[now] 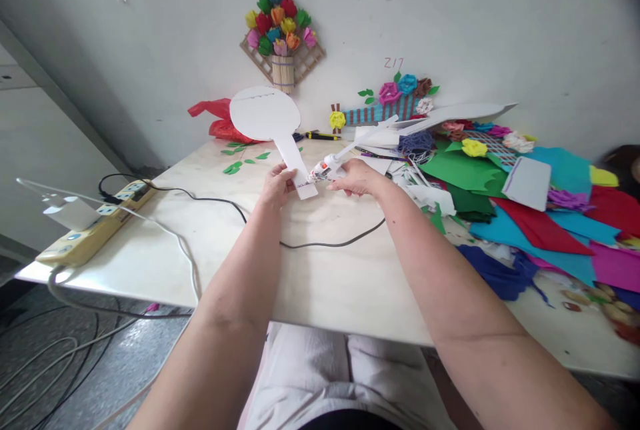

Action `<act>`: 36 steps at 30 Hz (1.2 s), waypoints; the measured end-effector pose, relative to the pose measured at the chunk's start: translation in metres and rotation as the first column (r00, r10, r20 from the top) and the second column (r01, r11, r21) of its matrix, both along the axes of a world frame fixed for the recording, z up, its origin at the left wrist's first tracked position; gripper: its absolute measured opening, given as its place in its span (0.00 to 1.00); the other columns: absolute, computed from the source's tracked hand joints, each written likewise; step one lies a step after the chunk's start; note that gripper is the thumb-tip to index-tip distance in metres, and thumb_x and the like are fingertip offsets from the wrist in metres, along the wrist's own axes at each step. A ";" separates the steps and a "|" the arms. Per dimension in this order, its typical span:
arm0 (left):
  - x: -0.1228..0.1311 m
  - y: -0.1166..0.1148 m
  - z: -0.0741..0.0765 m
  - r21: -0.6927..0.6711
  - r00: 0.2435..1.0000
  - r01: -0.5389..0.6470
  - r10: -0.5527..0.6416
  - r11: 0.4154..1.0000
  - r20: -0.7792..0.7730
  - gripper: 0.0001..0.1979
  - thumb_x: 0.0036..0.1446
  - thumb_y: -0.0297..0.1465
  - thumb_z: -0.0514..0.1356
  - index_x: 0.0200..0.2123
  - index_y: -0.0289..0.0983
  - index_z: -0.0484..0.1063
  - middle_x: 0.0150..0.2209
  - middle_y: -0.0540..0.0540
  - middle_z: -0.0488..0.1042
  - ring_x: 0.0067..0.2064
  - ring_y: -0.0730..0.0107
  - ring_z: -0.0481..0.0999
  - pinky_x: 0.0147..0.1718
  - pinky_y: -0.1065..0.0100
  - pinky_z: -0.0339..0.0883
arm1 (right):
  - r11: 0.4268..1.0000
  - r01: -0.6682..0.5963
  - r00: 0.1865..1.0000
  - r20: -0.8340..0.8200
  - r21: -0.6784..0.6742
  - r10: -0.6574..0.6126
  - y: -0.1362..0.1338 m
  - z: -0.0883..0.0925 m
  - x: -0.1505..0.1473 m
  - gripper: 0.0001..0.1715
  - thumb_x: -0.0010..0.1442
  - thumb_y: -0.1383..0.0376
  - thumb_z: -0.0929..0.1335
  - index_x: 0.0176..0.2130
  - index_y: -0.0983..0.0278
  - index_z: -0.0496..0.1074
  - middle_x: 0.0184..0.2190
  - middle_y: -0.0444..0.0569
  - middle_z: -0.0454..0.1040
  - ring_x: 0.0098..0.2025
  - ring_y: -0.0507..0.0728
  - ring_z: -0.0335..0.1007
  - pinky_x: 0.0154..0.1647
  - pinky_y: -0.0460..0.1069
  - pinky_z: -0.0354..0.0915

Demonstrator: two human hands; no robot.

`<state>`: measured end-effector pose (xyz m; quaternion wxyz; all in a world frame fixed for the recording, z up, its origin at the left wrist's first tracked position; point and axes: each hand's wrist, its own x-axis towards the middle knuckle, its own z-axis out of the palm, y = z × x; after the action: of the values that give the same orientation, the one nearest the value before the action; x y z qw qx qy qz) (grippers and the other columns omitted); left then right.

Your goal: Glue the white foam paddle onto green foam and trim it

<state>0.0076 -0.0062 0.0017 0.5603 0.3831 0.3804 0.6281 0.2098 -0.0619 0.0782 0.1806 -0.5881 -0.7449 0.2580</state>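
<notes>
My left hand [277, 185] is closed on the lower end of a white cardboard cutout [265, 113], shaped like a round paddle with a straight handle. In my right hand [357, 178] is a hot glue gun [325, 169], its nozzle at or just above the handle's lower end. A long white glue stick juts from the gun's back, up to the right. The gun's grip is mostly hidden by my fingers. Behind the cutout's round part lies red crinkled material [225, 125]. Green paper leaves [233, 168] are scattered left of the handle.
A yellow power strip [95, 227] with a white charger [73, 212] sits at the left edge. A black cord [330, 245] crosses the table below my hands. Coloured paper sheets [530, 237] pile up at right. Paper flower decorations [283, 23] hang on the wall.
</notes>
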 end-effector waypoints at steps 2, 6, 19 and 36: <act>0.001 -0.001 0.002 -0.002 1.000 -0.001 0.001 1.000 0.000 0.15 0.41 0.23 0.62 0.36 0.34 0.68 0.26 0.48 0.75 0.26 0.71 0.75 0.29 0.67 0.72 | 1.000 0.000 1.000 0.017 0.002 0.000 0.000 0.001 0.000 0.15 0.48 0.61 0.71 0.37 0.66 0.72 0.15 0.43 0.67 0.18 0.50 0.64 0.17 0.42 0.59; 0.003 -0.003 0.004 -0.016 1.000 -0.009 0.009 1.000 -0.016 0.15 0.41 0.23 0.62 0.36 0.34 0.68 0.26 0.49 0.75 0.26 0.71 0.75 0.30 0.66 0.72 | 1.000 0.004 0.998 0.057 0.006 -0.005 0.000 0.003 -0.001 0.14 0.48 0.61 0.71 0.35 0.66 0.72 0.15 0.44 0.67 0.18 0.51 0.65 0.17 0.42 0.59; 0.004 -0.003 0.008 -0.110 0.997 0.060 -0.065 0.992 -0.042 0.19 0.44 0.25 0.64 0.43 0.38 0.69 0.30 0.49 0.75 0.27 0.70 0.76 0.33 0.64 0.73 | 0.999 0.014 0.988 0.153 0.038 -0.020 -0.004 0.007 -0.003 0.16 0.50 0.60 0.71 0.38 0.66 0.73 0.17 0.45 0.70 0.18 0.50 0.65 0.20 0.42 0.59; 0.000 -0.008 0.014 -0.199 0.969 0.221 -0.238 0.955 -0.062 0.19 0.50 0.30 0.63 0.47 0.43 0.69 0.37 0.44 0.77 0.33 0.61 0.79 0.37 0.53 0.74 | 0.998 0.038 0.982 0.182 0.043 -0.045 -0.001 0.007 -0.001 0.17 0.49 0.58 0.71 0.37 0.66 0.74 0.19 0.46 0.72 0.19 0.51 0.66 0.21 0.43 0.59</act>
<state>0.0074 -0.0144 0.0155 0.6468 0.3957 0.4153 0.5025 0.2087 -0.0630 0.0847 0.1284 -0.6211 -0.7509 0.1841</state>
